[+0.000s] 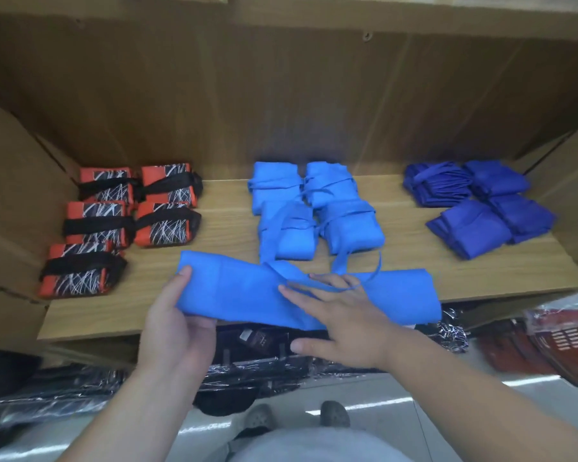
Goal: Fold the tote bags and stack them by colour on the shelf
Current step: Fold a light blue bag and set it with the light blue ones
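A: Where's the bag (241,288), and which way does it run?

B: Front edge of the shelf (431,258), approx centre. It's folded into a long band, long axis left–right, parallel w/ the shelf edge. The near side hangs a bit over that edge. The straps (374,271) come off the middle and loop toward the back.

A: Hands?

B: The left hand (177,318) grips the bag's left end, thumb on top, fingers curled under. The right hand (341,315) lies flat on the middle, fingers spread & straight, pressing down. One strap crosses its fingers.

A: What's around it?

B: Three groups of tied bundles behind it. Orange packs (114,225), five, at left w/ black straps. Blue packs (314,215), four, straight behind the bag. Navy packs (481,208), four, at right, well apart.

A: Anything in the way?

B: The front blue packs sit just beside the bag's far edge, and the straps reach up to them. Below the shelf there are dark wrapped goods (264,355), w/ red goods (564,341) at right.
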